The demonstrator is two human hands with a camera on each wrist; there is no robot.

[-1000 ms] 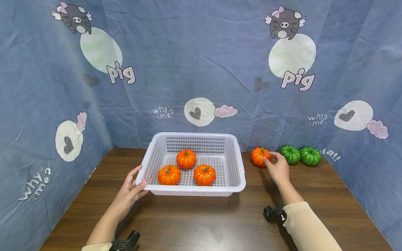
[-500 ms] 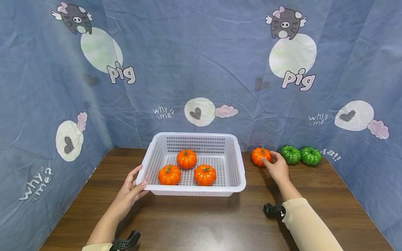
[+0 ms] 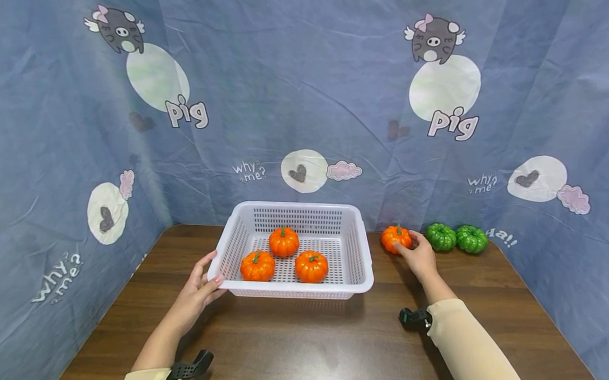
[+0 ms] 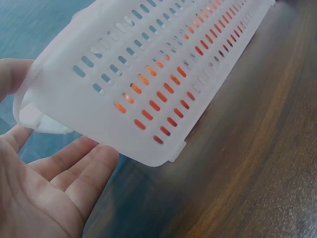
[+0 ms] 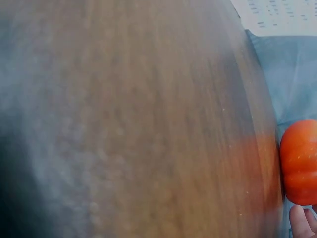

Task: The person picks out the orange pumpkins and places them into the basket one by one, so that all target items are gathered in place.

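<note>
A white plastic basket [image 3: 293, 287] with slotted walls stands at the back of the table. Three small orange pumpkins lie in it: one at the back [image 3: 284, 242], one at the front left [image 3: 257, 266] and one at the front right [image 3: 311, 267]. My left hand [image 3: 194, 291] holds the basket's front left corner, thumb on the rim. The left wrist view shows its fingertips [image 4: 106, 156] against the basket's underside. To the right of the basket, my right hand [image 3: 421, 259] pinches another orange pumpkin [image 3: 394, 238] between thumb and fingers; in the right wrist view, fingertips [image 5: 298, 220] touch that pumpkin.
Two green pumpkins [image 3: 441, 237] sit side by side just beyond the right hand, at the table's back edge. A blue printed cloth [image 3: 261, 102] hangs behind and along both sides of the brown wooden table [image 3: 299, 341].
My right thumb has shifted slightly left across the front of the orange pumpkin. The left hand keeps its hold on the basket, and the head view has tilted a little.
</note>
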